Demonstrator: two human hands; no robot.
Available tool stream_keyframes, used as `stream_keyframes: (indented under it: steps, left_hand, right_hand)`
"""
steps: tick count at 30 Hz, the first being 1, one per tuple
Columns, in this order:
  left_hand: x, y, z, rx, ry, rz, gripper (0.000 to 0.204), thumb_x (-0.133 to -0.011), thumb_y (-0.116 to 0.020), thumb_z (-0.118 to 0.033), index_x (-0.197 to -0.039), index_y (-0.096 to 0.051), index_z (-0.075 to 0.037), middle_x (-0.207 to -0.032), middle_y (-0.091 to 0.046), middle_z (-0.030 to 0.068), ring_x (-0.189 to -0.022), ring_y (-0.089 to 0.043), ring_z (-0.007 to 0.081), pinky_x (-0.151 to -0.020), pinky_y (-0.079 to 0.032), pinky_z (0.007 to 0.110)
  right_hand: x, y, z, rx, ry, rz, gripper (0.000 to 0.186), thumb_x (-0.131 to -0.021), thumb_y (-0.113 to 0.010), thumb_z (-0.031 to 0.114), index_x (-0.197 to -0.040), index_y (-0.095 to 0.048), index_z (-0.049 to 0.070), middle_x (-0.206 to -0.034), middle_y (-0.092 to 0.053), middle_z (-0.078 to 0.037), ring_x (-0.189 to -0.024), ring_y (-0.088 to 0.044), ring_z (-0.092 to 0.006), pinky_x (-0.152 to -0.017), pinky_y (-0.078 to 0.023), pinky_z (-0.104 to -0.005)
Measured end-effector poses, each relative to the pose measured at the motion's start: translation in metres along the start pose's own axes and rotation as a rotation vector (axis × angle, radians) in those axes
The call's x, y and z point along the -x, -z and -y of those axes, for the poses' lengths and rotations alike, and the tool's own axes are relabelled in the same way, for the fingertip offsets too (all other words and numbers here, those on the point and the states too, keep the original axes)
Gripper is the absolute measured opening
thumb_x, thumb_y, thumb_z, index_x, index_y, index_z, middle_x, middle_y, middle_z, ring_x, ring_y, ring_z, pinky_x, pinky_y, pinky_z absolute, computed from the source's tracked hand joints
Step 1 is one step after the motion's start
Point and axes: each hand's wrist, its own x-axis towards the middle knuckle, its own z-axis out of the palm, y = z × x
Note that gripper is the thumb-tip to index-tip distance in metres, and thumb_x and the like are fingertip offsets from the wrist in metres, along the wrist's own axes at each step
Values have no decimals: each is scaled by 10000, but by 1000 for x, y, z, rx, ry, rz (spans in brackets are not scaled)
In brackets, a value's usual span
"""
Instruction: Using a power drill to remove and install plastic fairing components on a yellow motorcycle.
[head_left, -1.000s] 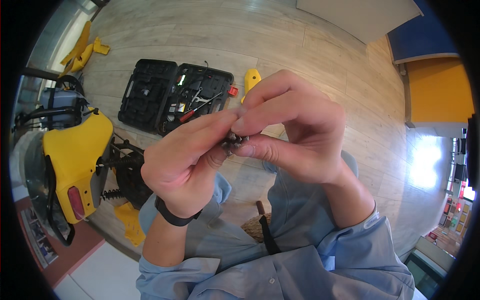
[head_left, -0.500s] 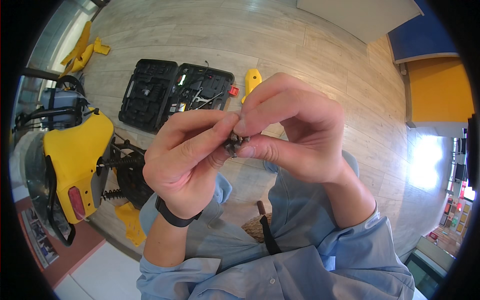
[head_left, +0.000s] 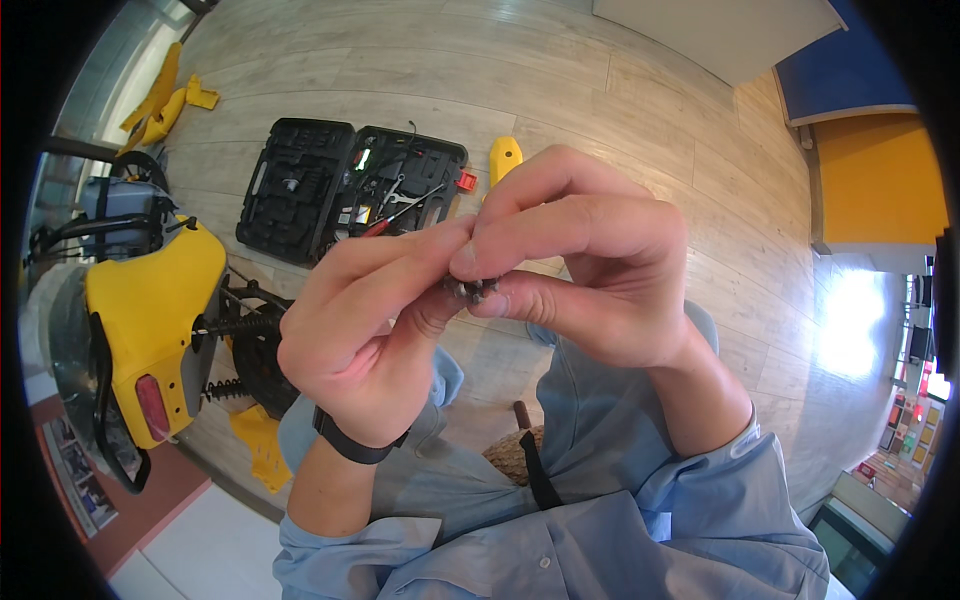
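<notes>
Between the fingertips of both hands sits a cluster of small dark metal pieces (head_left: 471, 289), perhaps nuts or bolts; their exact kind is too small to make out. My left hand (head_left: 375, 320), with a dark band at the wrist, pinches the cluster from the left. From the right, my right hand (head_left: 590, 265) pinches it between thumb and forefinger, the other fingers curled behind. The fingers cover much of the pieces. Both hands are raised above my lap and touch each other at the tips.
An opened black toolbox (head_left: 298, 190) with wrenches and a screwdriver lies on the wooden floor ahead. At the left stands a partly stripped vehicle with a yellow body panel (head_left: 155, 320) and black springs. A yellow part (head_left: 505, 158) lies beyond my right hand.
My fingers have shifted slightly round the metal pieces, and less of them shows now. My left hand has moved a little left and down, uncovering a red screwdriver handle in the toolbox.
</notes>
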Motion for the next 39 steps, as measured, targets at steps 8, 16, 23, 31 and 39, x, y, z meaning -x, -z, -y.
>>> stream_keyframes:
  steps: [8, 16, 23, 31, 39]
  left_hand:
    - [1, -2, 4, 160, -101, -95, 215, -748, -743, 94, -950, -677, 60, -985, -701, 231, -984, -695, 327, -872, -574, 386]
    - [2, -8, 7, 200, -115, -156, 256, -731, -752, 99, -972, -713, 22, -1075, -648, 223, -1010, -661, 319, -849, -581, 351]
    - [0, 0, 3, 79, -160, -78, 308, -674, -768, 103, -964, -732, 8, -987, -647, 165, -941, -651, 286, -807, -564, 355]
    - [0, 2, 5, 73, -178, -71, 319, -664, -767, 83, -973, -732, 14, -990, -654, 167, -934, -655, 297, -809, -558, 364]
    - [0, 0, 4, 92, -174, -78, 335, -659, -767, 105, -979, -731, 14, -999, -647, 173, -932, -656, 294, -808, -562, 358]
  right_hand:
    - [-2, -5, 0, -40, 81, -10, 201, -731, -801, 2, -920, -734, 5, -931, -640, -115, -779, -626, -167, -665, -510, -268]
    - [1, -6, -2, -110, 92, -36, 186, -749, -793, -2, -924, -730, -15, -924, -636, -130, -770, -632, -181, -651, -511, -280]
    - [2, -7, -2, -107, 94, -41, 180, -744, -793, -9, -913, -732, -14, -924, -643, -120, -781, -633, -188, -656, -510, -285]
    - [1, -7, 0, -105, 91, -55, 184, -731, -796, -14, -905, -734, -12, -914, -645, -115, -768, -625, -188, -646, -496, -290]
    - [1, -9, -1, -107, 84, -63, 195, -725, -799, -20, -907, -730, -11, -913, -645, -117, -765, -624, -182, -648, -497, -289]
